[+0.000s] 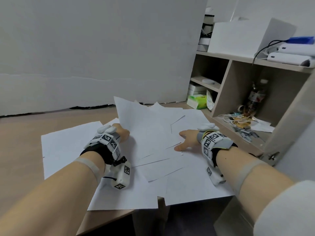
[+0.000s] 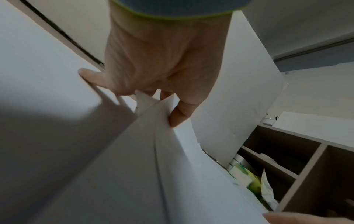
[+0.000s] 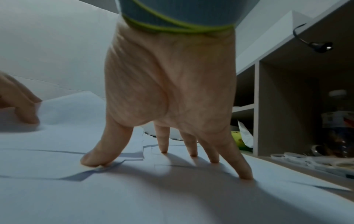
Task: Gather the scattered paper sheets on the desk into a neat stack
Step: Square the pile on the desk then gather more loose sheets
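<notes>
The gathering looks midway: the left hand pinches a few lifted sheets at their edge while the right hand presses spread, straight fingers onto the loose pile on the desk, so next the sheets likely need sweeping together and squaring.

My paper sheets are plain white, unmarked, spread over a light tan desk. The bands on my wrists carry black-and-white square code patterns on white blocks, with grey straps edged in yellow-green. The wall board behind is pale grey-white. The shelf is beige; a green and white tissue pack sits in it, and something blue lies on top.
</notes>
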